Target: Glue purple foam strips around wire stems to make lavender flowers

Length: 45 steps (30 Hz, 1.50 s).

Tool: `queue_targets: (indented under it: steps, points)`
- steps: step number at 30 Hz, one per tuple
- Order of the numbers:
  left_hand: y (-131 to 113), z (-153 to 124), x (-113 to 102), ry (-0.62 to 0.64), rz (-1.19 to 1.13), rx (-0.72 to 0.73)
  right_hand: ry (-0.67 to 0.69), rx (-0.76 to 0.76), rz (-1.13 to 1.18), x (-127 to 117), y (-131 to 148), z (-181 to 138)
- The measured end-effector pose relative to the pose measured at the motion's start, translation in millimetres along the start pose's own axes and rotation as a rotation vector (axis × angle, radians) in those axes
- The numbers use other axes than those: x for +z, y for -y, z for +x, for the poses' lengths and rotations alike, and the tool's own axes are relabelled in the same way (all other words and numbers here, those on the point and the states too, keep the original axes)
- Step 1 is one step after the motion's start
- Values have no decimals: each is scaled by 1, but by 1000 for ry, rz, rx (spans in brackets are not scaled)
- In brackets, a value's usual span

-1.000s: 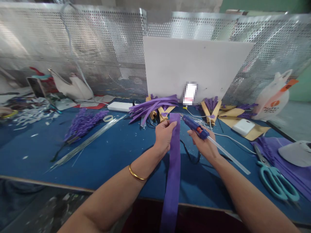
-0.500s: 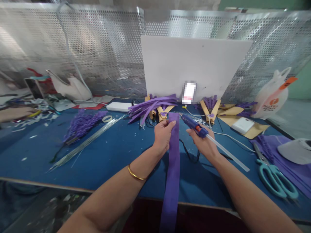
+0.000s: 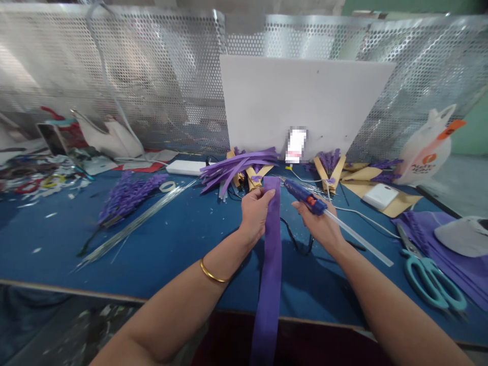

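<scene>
A long purple strip [image 3: 272, 244] hangs from my left hand [image 3: 254, 209], pinched near its upper end and trailing down past the table edge. My right hand [image 3: 322, 221] is wrapped around a blue glue gun [image 3: 305, 195] with a translucent glue stick [image 3: 360, 239] sticking out of its back. The gun's nozzle points left, close to the strip's top right edge; whether they touch I cannot tell. A dark cord [image 3: 293, 236] runs below the gun. Behind my hands lie a heap of thin purple strips [image 3: 240, 165] and paper-wrapped purple flower bunches [image 3: 330, 173].
Teal-handled scissors [image 3: 434, 279] and folded purple cloth [image 3: 463, 264] lie at the right. At the left are a purple flower bunch [image 3: 129, 195], thin wires [image 3: 141, 218] and a tape roll [image 3: 168, 186]. A white board [image 3: 305, 96] with a phone [image 3: 296, 145] stands behind.
At the far left, another person's hand has gone from view, leaving red- and yellow-handled tools visible. My own hands, the strip and the glue gun are almost still.
</scene>
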<state>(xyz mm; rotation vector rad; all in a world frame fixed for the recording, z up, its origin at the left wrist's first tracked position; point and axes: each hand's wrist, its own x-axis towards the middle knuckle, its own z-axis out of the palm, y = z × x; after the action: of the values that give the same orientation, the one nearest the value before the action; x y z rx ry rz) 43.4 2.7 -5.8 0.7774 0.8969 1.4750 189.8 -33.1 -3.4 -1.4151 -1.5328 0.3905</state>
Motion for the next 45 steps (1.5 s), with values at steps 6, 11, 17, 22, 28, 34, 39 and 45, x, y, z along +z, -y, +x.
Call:
queue_targets:
  steps: [6, 11, 17, 22, 28, 34, 39, 45]
  points:
    - [-1, 0, 0, -4, -13, -1, 14, 18, 16, 0, 3, -1]
    - [-3, 0, 0, -2, -19, 3, 15, 27, 17, 1, 2, -1]
    - [-2, 1, 0, 4, -12, 6, 3, -1, 13, 1, 2, -1]
    - [0, 2, -2, 15, -16, 25, 7, -20, -17, 0, 5, -1]
    - [-1, 2, -2, 22, -32, 32, 23, -56, -64, -1, 8, -1]
    - [-4, 2, -2, 12, -28, 36, 36, -68, -88, -1, 8, -1]
    - [-4, 2, -1, 7, -44, 37, 48, -64, -84, -2, 9, -2]
    - [-4, 3, -1, 4, -56, 44, 74, -64, -94, -3, 10, -2]
